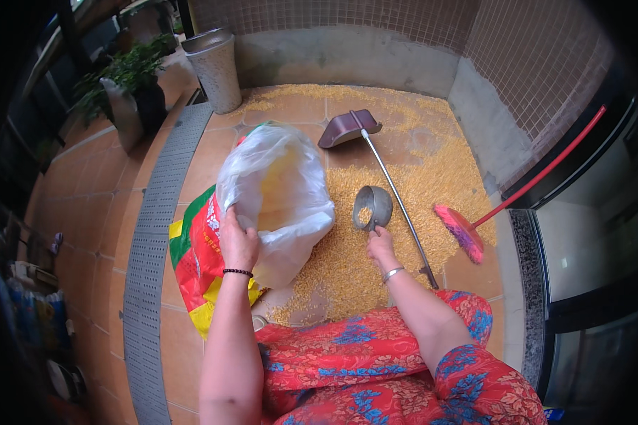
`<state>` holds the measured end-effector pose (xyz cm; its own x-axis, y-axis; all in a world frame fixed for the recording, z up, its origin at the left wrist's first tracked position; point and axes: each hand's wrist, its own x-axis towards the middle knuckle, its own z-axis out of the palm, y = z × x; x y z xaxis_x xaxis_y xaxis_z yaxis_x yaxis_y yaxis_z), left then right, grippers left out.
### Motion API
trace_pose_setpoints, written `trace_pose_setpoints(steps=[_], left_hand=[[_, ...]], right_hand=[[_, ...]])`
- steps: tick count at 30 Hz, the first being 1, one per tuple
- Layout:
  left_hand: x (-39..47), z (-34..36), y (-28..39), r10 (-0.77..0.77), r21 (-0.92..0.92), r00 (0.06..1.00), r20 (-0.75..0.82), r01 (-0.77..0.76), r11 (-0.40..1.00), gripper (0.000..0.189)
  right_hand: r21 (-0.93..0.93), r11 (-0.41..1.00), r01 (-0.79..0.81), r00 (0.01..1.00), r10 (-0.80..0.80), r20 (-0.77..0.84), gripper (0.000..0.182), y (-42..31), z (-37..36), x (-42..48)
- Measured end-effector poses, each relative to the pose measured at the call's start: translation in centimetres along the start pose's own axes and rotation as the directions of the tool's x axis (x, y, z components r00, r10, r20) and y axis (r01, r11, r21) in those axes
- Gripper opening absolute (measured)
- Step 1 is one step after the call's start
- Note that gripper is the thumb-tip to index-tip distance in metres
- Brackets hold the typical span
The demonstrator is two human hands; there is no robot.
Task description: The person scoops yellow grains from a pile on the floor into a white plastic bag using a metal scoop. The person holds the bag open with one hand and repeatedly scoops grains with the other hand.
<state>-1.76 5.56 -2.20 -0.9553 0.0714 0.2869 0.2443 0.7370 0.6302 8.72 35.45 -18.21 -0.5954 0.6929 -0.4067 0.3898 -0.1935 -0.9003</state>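
My left hand [239,241] grips the near left rim of a white plastic bag liner [297,212], which stands wide open inside a red, green and yellow printed sack [196,255]. Yellow shows through the liner's far wall; how full it is cannot be told. To the right, my right hand [381,245] holds the short handle of a round grey metal scoop [381,206]. The scoop is tilted, its mouth facing left towards the bag, with some yellow corn kernels inside. Beneath and around it, corn kernels [345,265] lie spread over the tiled floor.
A purple dustpan [348,129] with a long metal handle lies beyond the scoop. A red broom [465,234] leans at the right by a glass door. A tall pot [216,74] stands at the back left, near a plant [122,74]. A grey perforated drain cover [154,239] runs along the left.
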Motion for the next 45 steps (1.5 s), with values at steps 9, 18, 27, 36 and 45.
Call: trace_pose_setpoints(steps=[9, 18, 27, 36, 45], left_hand=[[-0.1, 1.4, -0.8, 0.005, -0.015, 1.0, -0.015, -0.005, 1.0, 0.056], [0.4, -1.8, -2.6, -0.074, -0.047, 0.99, -0.124, 0.069, 0.997, 0.051], [0.5, -3.1, -3.1, -0.069, -0.042, 0.994, -0.09, 0.066, 0.997, 0.054], [0.7, -2.4, -2.4, -0.052, -0.011, 0.998, -0.045, 0.051, 0.999, 0.054], [0.3, -1.6, -1.6, -0.038, -0.013, 0.999, -0.035, 0.037, 0.999, 0.054]], right_hand=[[-0.415, 0.479, 0.774, 0.627, -0.674, 0.391, 0.039, -6.7, 2.5, -10.8], [-0.772, 0.195, 0.605, 0.653, -0.676, 0.341, 0.039, -8.1, -2.2, -10.8], [-0.421, 0.812, -0.405, 0.902, 0.43, -0.037, 0.036, 9.4, -7.6, -3.6], [0.195, 0.811, -0.551, 0.833, 0.547, 0.079, 0.022, 11.4, -0.2, -3.3], [0.028, 0.999, 0.016, 0.998, -0.018, 0.064, 0.032, -1.6, 0.9, -7.2]])
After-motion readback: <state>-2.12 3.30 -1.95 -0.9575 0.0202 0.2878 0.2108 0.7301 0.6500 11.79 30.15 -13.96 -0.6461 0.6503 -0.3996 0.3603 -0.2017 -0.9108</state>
